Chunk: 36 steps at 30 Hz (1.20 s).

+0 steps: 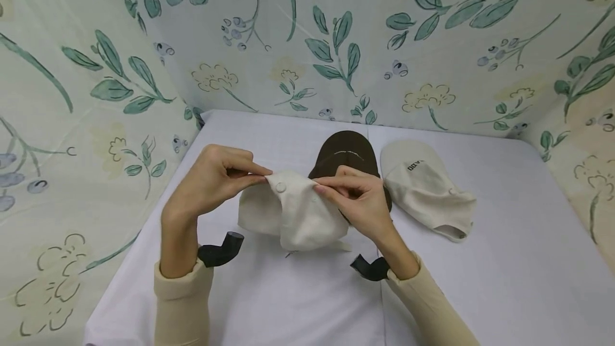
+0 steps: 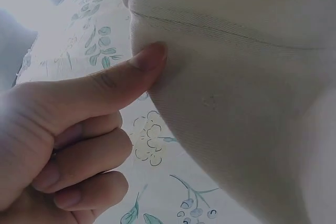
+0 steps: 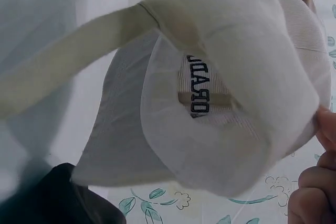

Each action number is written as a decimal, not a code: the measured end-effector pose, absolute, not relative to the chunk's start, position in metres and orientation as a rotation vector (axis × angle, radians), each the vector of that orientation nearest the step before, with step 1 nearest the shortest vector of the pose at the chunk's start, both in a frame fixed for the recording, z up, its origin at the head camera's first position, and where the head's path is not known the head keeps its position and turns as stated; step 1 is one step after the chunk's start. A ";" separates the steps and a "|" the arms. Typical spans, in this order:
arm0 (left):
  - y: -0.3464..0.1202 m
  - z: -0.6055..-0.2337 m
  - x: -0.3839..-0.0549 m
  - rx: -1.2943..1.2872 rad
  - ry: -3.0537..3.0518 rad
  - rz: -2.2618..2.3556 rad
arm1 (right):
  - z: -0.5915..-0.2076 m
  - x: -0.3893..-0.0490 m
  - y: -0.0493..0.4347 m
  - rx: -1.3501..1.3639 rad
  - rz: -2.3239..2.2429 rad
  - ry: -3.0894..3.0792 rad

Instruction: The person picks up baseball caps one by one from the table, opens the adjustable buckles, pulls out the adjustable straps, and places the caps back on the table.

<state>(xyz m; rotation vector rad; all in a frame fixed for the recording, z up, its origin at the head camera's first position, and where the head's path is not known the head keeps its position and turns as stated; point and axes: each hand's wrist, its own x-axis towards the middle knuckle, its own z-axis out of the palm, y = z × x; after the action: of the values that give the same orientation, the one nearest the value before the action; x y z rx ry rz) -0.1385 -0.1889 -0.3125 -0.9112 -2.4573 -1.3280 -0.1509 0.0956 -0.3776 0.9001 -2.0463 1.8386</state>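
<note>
Held cap (image 1: 312,218): hung at the centre between both hands, over the desk (image 1: 298,303); whether its lower edge touched could not be told.
Left hand (image 1: 216,180): was at 10 o'clock of the held cap, its grip pinching the top of the crown (image 1: 302,196).
Right hand (image 1: 357,199): was between 2 and 3 o'clock, its grip pinching the crown too.
Button (image 1: 281,187): sat between the two pinches, nearer the left one; a more equal hold on either side would probably have kept the cloth from twisting.
Pull: the cloth looked soft and slumped, so a light, even draw toward 9 and 3 o'clock seemed right; a hard tug would likely have creased it.
Brown cap (image 1: 348,148): lay between 1 and 2 o'clock, partly behind the right hand, which called for care against brushing it.
Third cap (image 1: 418,196): lay near 3 o'clock, beyond the brown one.
Seam (image 2: 210,27): showed clearly only from the left wrist, with the thumb (image 2: 149,59) just below it.
Lettering (image 3: 199,85): only the right wrist view looked into the hollow and showed it; the head view hid it.
Strap (image 3: 79,51): reached toward 9 o'clock in that same right wrist view, far plainer than from the head.
</note>
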 end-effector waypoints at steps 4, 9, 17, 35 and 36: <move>-0.192 -0.315 -0.140 -0.909 -2.448 -1.341 | -0.381 -0.153 0.094 0.950 1.825 -2.100; -0.196 -0.316 -0.143 -0.920 -2.475 -1.305 | -0.386 -0.157 0.088 0.965 1.754 -2.221; -0.203 -0.316 -0.155 -0.922 -2.483 -1.287 | -0.388 -0.171 0.080 0.963 1.689 -2.257; -0.209 -0.315 -0.216 -0.465 -2.478 -1.016 | -0.347 -0.234 0.046 0.657 1.567 -2.449; -0.209 -0.315 -0.221 -0.448 -2.482 -1.003 | -0.346 -0.238 0.044 0.637 1.558 -2.444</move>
<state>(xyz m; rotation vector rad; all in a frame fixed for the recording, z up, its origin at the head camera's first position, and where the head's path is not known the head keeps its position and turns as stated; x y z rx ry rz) -0.2206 -0.2091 -0.3152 -0.4478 -2.4815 -1.0029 -0.2378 0.0443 -0.3458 0.6370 -2.4443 1.5580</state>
